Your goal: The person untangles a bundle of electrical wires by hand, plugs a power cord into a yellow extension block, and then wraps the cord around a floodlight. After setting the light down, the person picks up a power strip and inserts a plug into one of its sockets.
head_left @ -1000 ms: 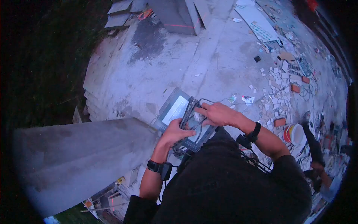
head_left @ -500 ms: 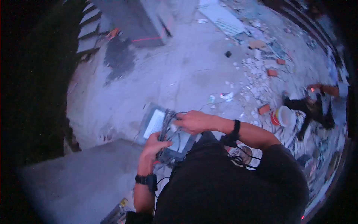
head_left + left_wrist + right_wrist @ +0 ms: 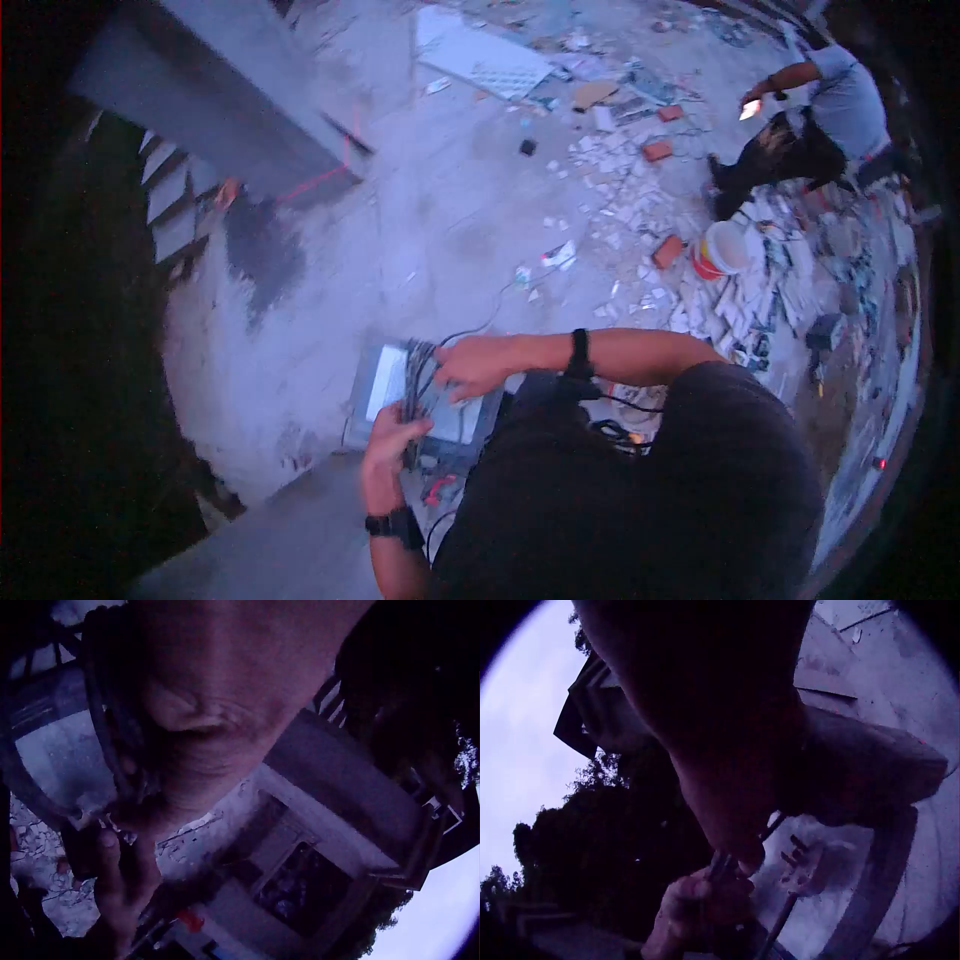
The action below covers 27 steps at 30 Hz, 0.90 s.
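Observation:
A flat grey-framed floodlight [image 3: 360, 405] with pale panes lies in front of the person's body. Over it runs a bundle of dark looped cable [image 3: 416, 372]. My left hand [image 3: 392, 446] grips the lower end of this bundle, thumb across it. At the upper end, my right hand [image 3: 476, 364] pinches the cable with bent fingers. In the right wrist view a plug [image 3: 802, 871] with metal prongs hangs on its cord before the pale pane, close to the right fingertips. The left wrist view is dark; the wrist covers much of the bundle there.
A concrete ledge [image 3: 270, 535] runs at lower left, and a concrete pillar [image 3: 235, 110] stands at upper left. Broken tiles [image 3: 625, 190], bricks [image 3: 668, 252] and a white-and-red bucket [image 3: 722, 248] are to the right. Beyond, another person [image 3: 840, 105] holds a lit phone [image 3: 750, 109].
The head view has swung right, bringing the other person fully into sight. Both hands stay on the cable bundle over the floodlight; the right hand has shifted slightly along it.

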Each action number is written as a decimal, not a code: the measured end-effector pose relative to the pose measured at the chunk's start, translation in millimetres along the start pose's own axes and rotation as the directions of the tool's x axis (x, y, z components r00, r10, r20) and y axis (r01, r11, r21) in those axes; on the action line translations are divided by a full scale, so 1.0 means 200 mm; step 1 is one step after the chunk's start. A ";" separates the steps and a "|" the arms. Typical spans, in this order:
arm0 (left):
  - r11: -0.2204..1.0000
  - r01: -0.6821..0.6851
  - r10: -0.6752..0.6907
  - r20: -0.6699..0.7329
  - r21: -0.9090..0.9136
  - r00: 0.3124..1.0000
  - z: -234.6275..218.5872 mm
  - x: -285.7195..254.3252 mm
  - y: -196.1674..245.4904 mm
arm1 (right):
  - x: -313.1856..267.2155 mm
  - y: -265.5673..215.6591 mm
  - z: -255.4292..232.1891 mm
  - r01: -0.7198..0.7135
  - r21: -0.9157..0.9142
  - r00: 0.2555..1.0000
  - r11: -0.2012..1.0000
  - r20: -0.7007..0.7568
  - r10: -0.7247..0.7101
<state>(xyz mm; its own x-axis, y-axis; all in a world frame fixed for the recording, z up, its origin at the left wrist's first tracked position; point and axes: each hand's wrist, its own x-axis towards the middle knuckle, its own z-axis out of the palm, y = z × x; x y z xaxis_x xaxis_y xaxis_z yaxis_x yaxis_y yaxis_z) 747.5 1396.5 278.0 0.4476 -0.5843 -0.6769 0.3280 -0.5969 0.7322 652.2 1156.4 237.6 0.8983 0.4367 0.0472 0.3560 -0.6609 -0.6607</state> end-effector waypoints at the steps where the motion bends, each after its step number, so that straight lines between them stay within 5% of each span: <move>1: 0.999 0.013 -0.013 -0.013 0.049 1.000 -0.02 0.00 -0.01 | -0.02 -0.01 0.04 -0.025 0.015 0.994 1.000 -0.107 0.026; 3: 1.000 -0.010 0.009 -0.026 -0.023 1.000 -0.01 -0.03 -0.02 | -0.03 -0.11 0.07 -0.290 0.085 0.924 0.953 -0.236 0.302; 5: 0.990 -0.049 0.046 -0.032 -0.130 0.998 -0.03 -0.01 -0.09 | -0.06 -0.15 0.09 -0.412 0.009 0.839 0.911 -0.386 0.383; 7: 0.976 -0.060 0.034 -0.125 -0.210 0.992 0.03 -0.02 -0.08 | -0.13 -0.13 0.08 -0.415 -0.079 0.795 0.906 -0.516 0.319; 10: 0.925 -0.101 0.032 -0.189 -0.366 0.982 0.02 -0.06 -0.10 | -0.13 -0.13 0.14 -0.469 0.061 0.825 0.881 -0.326 0.462; 13: 0.853 -0.163 0.056 -0.225 -0.496 0.973 0.03 -0.02 -0.02 | -0.11 -0.18 0.12 -0.546 0.016 0.813 0.838 -0.232 0.534; 20: 0.623 -0.305 0.024 -0.372 -0.720 0.928 0.02 -0.05 0.17 | -0.23 -0.05 0.15 -0.414 0.177 0.890 0.893 -0.128 0.437; 22: 0.571 -0.319 0.003 -0.387 -0.756 0.922 0.00 -0.05 0.20 | -0.21 0.04 0.17 -0.228 0.180 0.973 0.957 0.000 0.231; 27: 0.390 -0.326 0.028 -0.343 -0.861 0.939 -0.10 -0.06 0.16 | -0.18 0.07 0.24 -0.295 0.260 0.955 0.919 0.085 0.283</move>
<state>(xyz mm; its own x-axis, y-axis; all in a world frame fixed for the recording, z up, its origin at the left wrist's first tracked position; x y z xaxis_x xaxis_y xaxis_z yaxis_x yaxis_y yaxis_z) 769.9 1395.4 311.7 0.7147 -0.3771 -0.5890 0.6983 0.4314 0.5711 611.8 1160.6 190.2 0.9373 0.2819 -0.2052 -0.0049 -0.5779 -0.8161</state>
